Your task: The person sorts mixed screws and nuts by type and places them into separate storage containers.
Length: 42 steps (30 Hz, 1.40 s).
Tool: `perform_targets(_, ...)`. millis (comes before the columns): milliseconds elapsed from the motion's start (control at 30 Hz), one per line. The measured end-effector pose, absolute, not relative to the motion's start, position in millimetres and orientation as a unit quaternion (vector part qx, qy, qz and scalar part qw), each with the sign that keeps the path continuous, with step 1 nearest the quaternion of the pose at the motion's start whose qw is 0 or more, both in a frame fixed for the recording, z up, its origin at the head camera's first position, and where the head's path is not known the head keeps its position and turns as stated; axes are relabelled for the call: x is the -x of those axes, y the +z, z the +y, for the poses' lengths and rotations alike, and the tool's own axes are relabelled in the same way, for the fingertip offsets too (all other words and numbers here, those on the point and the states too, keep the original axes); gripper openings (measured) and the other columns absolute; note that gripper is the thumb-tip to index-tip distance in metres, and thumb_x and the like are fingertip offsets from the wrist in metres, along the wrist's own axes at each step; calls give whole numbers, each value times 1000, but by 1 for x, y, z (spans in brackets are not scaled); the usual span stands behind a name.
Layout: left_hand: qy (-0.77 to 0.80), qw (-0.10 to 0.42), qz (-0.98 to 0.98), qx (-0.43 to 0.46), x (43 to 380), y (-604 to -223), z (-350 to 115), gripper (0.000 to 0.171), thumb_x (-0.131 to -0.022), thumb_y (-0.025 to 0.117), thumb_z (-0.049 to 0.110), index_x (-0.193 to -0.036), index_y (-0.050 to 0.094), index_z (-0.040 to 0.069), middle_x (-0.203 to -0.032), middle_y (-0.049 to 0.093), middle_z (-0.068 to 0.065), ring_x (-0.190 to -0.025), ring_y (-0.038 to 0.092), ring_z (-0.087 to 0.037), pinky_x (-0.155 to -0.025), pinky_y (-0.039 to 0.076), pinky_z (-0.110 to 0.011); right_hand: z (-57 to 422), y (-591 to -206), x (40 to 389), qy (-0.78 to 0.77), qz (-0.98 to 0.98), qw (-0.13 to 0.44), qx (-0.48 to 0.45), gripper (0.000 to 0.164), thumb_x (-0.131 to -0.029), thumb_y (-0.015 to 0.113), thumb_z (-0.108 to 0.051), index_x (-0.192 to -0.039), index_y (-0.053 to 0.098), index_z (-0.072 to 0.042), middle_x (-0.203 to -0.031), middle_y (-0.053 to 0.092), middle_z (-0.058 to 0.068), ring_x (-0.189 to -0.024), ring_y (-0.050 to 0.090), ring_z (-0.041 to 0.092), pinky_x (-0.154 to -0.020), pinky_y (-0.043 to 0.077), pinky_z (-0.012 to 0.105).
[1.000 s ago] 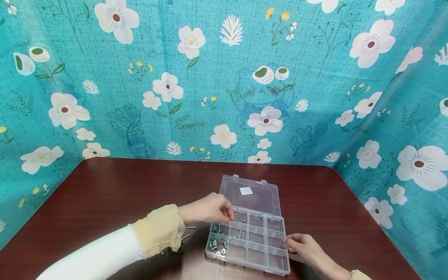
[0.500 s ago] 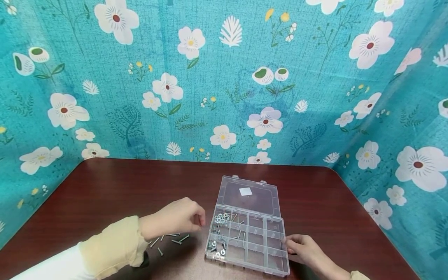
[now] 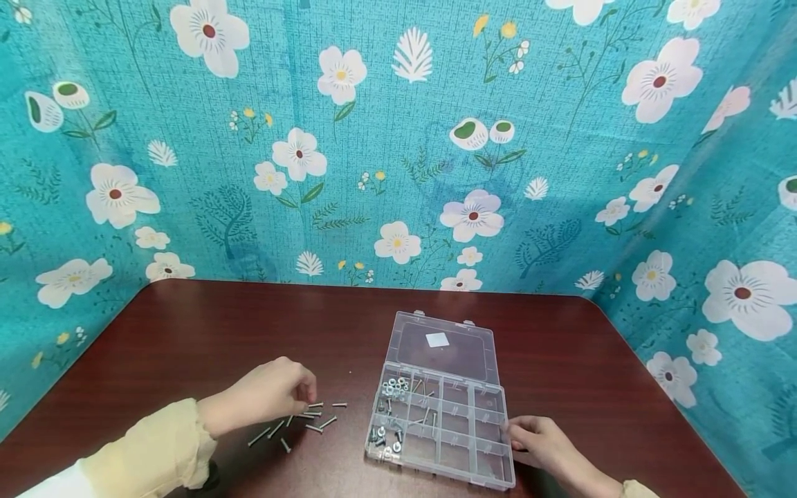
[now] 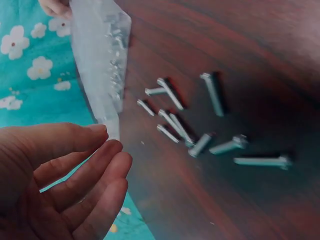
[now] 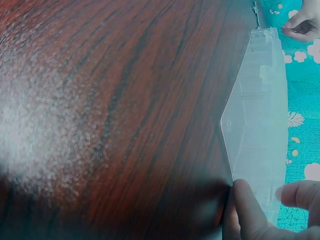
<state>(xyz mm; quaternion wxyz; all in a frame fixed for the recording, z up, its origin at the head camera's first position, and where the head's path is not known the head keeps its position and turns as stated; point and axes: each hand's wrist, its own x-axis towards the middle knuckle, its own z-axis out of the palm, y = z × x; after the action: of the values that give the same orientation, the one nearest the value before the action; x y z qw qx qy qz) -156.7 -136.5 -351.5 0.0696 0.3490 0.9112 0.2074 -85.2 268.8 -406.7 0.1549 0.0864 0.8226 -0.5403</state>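
My left hand (image 3: 261,394) hovers over the left part of the table, beside a loose group of screws. Its fingers are loosely curled, and the left wrist view shows nothing between thumb and fingertips. Several long silver screws (image 4: 215,97) lie scattered on the dark wood. To the right sits a clear plastic compartment box (image 3: 448,472), lid opened away from me. Hex nuts (image 3: 394,384) fill its far left compartment; shorter bolts (image 3: 380,436) lie in the nearer left ones. A few long screws lie in the second column. My right hand (image 3: 551,446) holds the box's right side between thumb and fingers.
The box's transparent lid (image 3: 445,353) lies flat behind it, with a white label (image 3: 437,339) on it. A dark red wooden table (image 3: 261,318) spreads around everything. A teal flowered curtain (image 3: 373,194) hangs beyond its far and side edges.
My left hand has moved left from above the box's left compartments to the screws on the table, uncovering the nuts. My right hand and the box have stayed in place.
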Motion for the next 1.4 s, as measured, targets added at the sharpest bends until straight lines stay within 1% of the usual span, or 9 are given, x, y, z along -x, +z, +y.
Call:
perform_targets(367,220,77,924,-304,156,-373,-161,17,-67,69,0,-67,61,16,-61,55,10,-55,47,-2,-50,42,-23,271,-409,85,-553,814,160,-72,41,-95,46,-12,-111,44,26,-98,59,14,-90,56,22,-79,54,41)
perform_targets(533,234,82,929,-274,154,-380,-170,19,-65,68,-2,-66,60,15,-60,56,8,-54,47,-2,-49,41,-22,277,-417,88,-570,804,159,-63,45,-93,51,-16,-110,45,25,-97,59,14,-88,57,20,-78,55,39)
perform_targets(633,242,96,931,-254,153,-383,-175,19,-66,68,-2,-66,60,14,-60,56,7,-53,47,-4,-48,41,-23,279,-419,88,-576,800,158,-59,47,-92,54,-18,-109,46,25,-95,58,13,-84,56,17,-77,55,38)
perform_targets(733,253,115,933,-227,151,-386,-178,19,-66,68,-4,-65,59,13,-57,54,5,-51,47,-7,-47,41,-23,278,-417,88,-571,803,162,-54,45,-93,51,-17,-110,45,25,-96,58,13,-86,56,17,-78,55,38)
perform_targets(967,290,162,928,-169,147,-391,-181,22,-73,64,-8,-62,56,9,-52,53,-1,-46,51,-13,-41,44,-24,270,-408,84,-551,816,161,-65,41,-94,47,-13,-110,45,25,-94,58,10,-86,56,18,-78,54,39)
perform_targets(1033,295,160,925,-177,147,-392,-183,21,-71,66,-7,-62,56,9,-51,53,0,-45,51,-13,-41,44,-24,270,-407,84,-551,816,161,-66,41,-94,47,-12,-109,45,26,-93,58,10,-86,56,18,-79,54,39)
perform_targets(1167,293,157,923,-192,147,-395,-184,22,-61,70,-6,-61,55,10,-50,52,2,-43,48,-10,-40,41,-23,269,-407,85,-555,813,159,-76,42,-92,47,-11,-109,44,27,-93,58,11,-85,57,18,-79,54,42)
perform_targets(1267,285,152,926,-193,146,-396,-183,25,-55,69,-9,-60,54,10,-49,52,3,-43,46,-10,-40,39,-24,269,-408,85,-555,813,158,-75,42,-91,47,-10,-109,44,27,-92,58,12,-84,57,18,-79,54,42)
perform_targets(1400,276,150,930,-189,145,-397,-180,25,-53,64,-11,-60,53,10,-49,51,2,-42,46,-10,-39,38,-22,270,-408,84,-555,814,159,-64,42,-92,47,-11,-109,44,27,-92,58,10,-85,57,18,-79,54,42)
